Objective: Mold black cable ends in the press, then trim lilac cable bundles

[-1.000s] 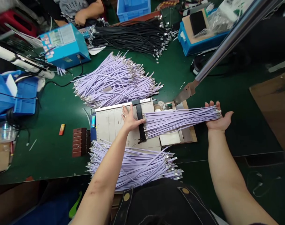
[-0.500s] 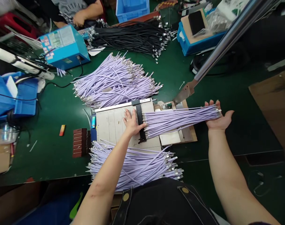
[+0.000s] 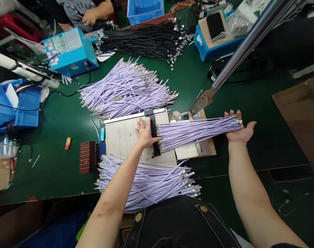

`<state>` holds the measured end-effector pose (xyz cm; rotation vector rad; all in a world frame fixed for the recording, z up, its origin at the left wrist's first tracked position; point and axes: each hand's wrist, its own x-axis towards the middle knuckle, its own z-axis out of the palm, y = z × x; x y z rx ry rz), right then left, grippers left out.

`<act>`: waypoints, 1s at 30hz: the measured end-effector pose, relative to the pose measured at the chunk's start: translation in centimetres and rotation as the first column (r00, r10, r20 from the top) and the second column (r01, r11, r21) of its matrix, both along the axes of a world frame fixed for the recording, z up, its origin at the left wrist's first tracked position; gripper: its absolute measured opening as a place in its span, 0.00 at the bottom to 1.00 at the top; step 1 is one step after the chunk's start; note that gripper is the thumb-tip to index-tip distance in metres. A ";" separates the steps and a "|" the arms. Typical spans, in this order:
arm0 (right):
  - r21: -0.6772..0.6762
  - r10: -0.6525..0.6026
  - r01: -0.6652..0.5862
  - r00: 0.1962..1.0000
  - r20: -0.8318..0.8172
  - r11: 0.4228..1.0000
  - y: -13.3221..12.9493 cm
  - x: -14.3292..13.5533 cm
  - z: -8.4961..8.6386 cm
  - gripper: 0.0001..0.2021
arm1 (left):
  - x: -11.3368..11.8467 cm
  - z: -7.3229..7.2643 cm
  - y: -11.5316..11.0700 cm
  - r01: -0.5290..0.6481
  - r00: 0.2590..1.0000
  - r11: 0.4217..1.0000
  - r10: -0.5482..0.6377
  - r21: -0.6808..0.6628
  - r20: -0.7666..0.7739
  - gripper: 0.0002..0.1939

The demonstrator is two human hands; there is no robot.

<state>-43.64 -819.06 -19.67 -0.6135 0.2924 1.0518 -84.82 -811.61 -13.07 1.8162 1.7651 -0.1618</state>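
Several lilac cables with metal ends form a flat bundle across a paper cutter. Its left ends meet a black stop bar on the cutter's board. My left hand lies spread on the board, with the thumb by the stop bar and the bundle's left ends. At the other side, my right hand is palm up under the bundle's right ends, fingers stretched out and not wrapped round them. The cutter's blade arm stands raised, slanting to the upper right.
Lilac cable piles lie behind the cutter and before it. Black cables lie farther back, near a co-worker's hand. A blue box-shaped device, a brown ridged block and a lighter are to the left.
The whole view has shifted very slightly. Both my hands and the cable bundle keep their places on the cutter. The co-worker's hand has moved a little.
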 end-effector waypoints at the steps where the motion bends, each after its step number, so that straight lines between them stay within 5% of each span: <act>1: 0.004 0.000 0.000 1.000 0.010 1.000 0.0 0.0 0.0 0.33 | -0.3 0.1 0.1 0.000 1.000 1.000 0.000 -0.003 -0.001 0.64; 7: 0.012 0.034 -0.034 0.999 0.027 0.999 -0.2 0.1 -0.2 0.33 | -1.8 0.6 -0.8 -0.049 0.996 0.998 0.051 -0.038 0.073 0.63; 14: -0.004 0.037 -0.036 0.996 0.080 0.999 -0.2 0.0 -0.3 0.33 | -0.9 -0.6 -1.7 -0.106 0.994 0.993 0.106 0.057 0.004 0.59; 30: -0.005 0.018 -0.018 0.998 0.068 1.000 -0.3 -0.3 -0.1 0.33 | -0.6 -1.0 -2.5 -0.118 0.993 0.992 0.118 0.047 -0.014 0.60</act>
